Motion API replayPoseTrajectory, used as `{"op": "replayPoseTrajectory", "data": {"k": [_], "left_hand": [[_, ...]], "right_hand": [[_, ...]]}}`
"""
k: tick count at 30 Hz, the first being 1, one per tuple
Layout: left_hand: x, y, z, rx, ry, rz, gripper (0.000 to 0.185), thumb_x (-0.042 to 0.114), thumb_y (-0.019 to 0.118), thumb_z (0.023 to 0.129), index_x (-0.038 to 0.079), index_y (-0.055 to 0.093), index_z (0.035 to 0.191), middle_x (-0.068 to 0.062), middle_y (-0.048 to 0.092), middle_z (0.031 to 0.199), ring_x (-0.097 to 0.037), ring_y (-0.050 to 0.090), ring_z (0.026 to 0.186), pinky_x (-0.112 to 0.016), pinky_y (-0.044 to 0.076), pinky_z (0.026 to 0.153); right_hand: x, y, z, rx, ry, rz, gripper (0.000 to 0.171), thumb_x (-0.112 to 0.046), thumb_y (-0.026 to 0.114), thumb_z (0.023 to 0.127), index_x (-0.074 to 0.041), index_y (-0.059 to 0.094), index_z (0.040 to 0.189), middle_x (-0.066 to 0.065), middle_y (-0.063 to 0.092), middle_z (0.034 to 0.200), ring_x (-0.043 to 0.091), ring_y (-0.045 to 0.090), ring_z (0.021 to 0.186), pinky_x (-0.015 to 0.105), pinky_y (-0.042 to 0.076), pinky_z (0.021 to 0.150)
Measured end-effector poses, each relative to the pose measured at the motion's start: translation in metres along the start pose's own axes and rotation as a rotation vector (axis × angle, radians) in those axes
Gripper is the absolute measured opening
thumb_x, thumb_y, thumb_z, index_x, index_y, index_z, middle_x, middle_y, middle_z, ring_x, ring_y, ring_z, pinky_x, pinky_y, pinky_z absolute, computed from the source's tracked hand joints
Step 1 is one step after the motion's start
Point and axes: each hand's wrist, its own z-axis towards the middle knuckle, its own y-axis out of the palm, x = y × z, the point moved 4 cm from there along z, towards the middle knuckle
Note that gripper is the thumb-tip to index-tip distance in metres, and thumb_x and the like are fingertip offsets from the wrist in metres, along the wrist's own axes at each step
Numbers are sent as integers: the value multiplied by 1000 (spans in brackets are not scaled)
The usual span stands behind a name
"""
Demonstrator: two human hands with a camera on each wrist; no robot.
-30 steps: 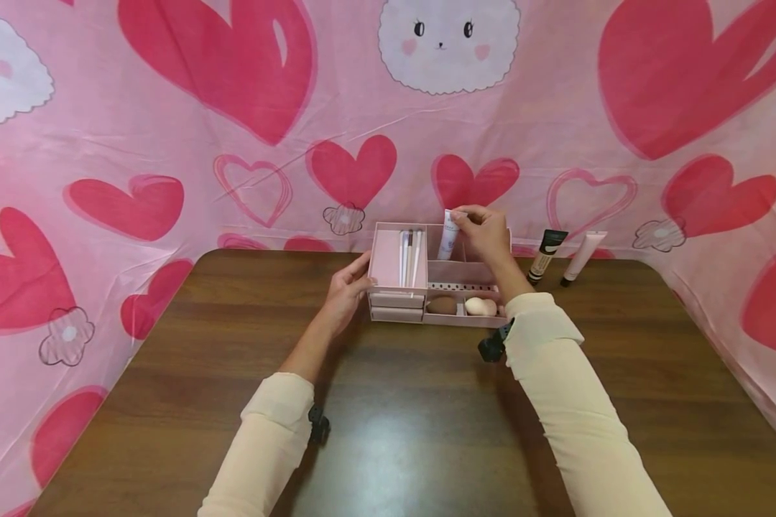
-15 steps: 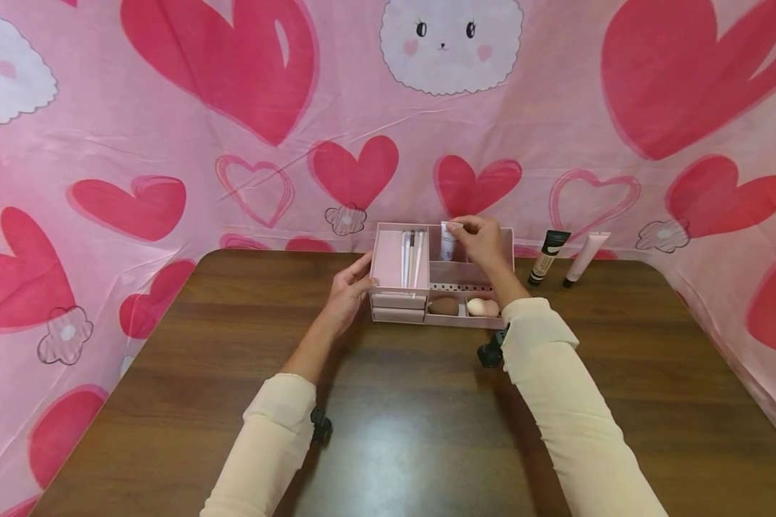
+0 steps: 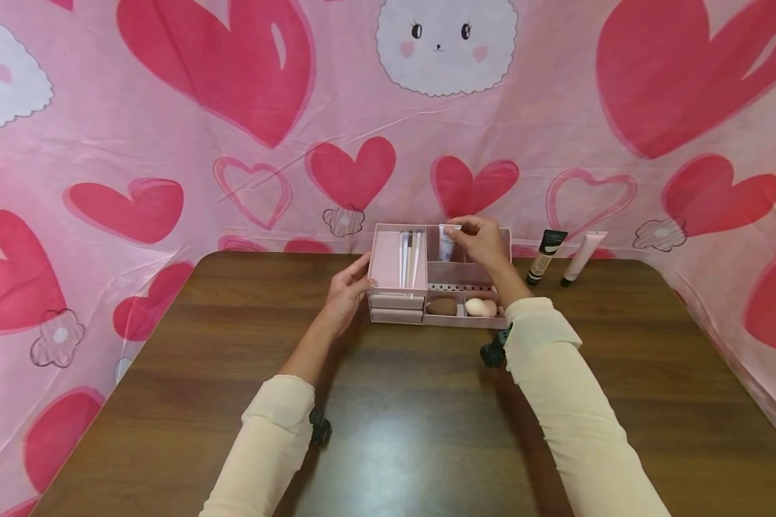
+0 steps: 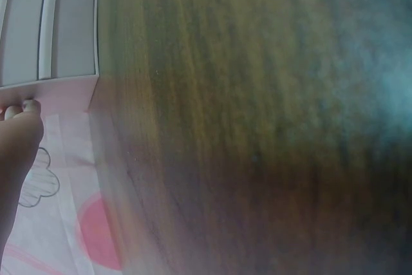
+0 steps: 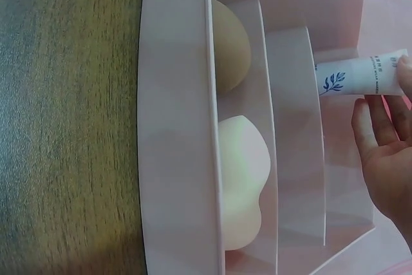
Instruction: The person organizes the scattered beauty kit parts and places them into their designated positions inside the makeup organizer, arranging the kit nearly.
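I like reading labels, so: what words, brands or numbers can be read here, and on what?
White tube held by the right hand: a blue leaf sprig and small print, too small to read.
Black-capped tube: label too small to read.
Pale tube: no readable text.
Organizer: none.

I am seeing my right hand (image 3: 485,240) pinching a white tube (image 3: 447,243) standing in the back compartment of the pink organizer (image 3: 394,316), while my left hand (image 3: 345,291) is resting against the organizer's left side.
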Motion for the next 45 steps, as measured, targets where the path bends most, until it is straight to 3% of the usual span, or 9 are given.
{"op": "replayPoseTrajectory", "data": {"k": [7,14,17,24,27,30,35,41,45], "left_hand": [[0,1,-1,-6,-6,-5,65,-15,42,93,-10,25,156,-25,26,166,-32,31,147,-10,49,92],[-4,-1,-3,0,-25,-11,64,-14,42,94,-9,25,156,-24,25,167,-33,30,149,-8,49,92],[-5,0,-3,-5,-23,-6,65,-14,42,94,-9,25,156,-24,25,167,-32,31,147,-9,49,92],[-1,0,-3,2,-10,-7,65,-13,44,93,-9,27,156,-25,29,165,-8,52,123,-11,50,92],[0,0,-2,-3,-1,-1,65,-12,44,93,-9,28,156,-25,30,165,-1,56,112,-11,50,93],[0,-1,-1,-3,-5,8,65,-11,44,93,-9,27,156,-25,30,165,-5,55,118,-11,50,93],[1,-1,1,0,-3,7,66,-12,43,93,-8,27,156,-24,28,166,-14,50,127,-11,50,92],[1,0,0,-4,19,8,67,-13,43,91,-10,26,156,-26,28,165,-9,50,124,-11,48,94],[0,1,0,-6,17,10,67,-12,44,91,-10,26,156,-25,28,165,-5,52,119,-11,48,94]], "right_hand": [[-5,-3,-1,-44,1,3,33,-17,72,94,4,71,119,24,71,119,-2,57,86,9,47,77],[-11,-18,-5,-56,-56,80,33,-12,71,94,8,69,121,-7,73,100,-11,63,86,7,50,82],[-14,-28,-6,-45,-108,123,33,-8,70,94,10,67,122,-14,71,96,-11,64,86,7,51,83],[-19,-60,-14,5,-150,150,37,-4,67,95,14,61,126,-24,70,94,-6,64,87,8,52,80],[-23,-74,-19,50,-157,173,37,-3,68,94,16,61,125,-27,70,92,-8,64,86,7,52,79],[-24,-88,-23,104,-179,188,34,0,68,92,16,63,122,-28,71,91,-9,65,84,7,51,78],[-26,-111,-28,161,-205,165,24,-2,69,92,1,72,117,-27,73,92,-9,67,87,7,51,81],[-18,-137,-34,266,-232,183,27,5,67,90,15,68,116,-25,74,89,-9,68,84,8,51,79],[-12,-155,-41,358,-242,215,23,11,65,88,13,72,110,-23,76,86,-7,67,81,9,50,77]]}}
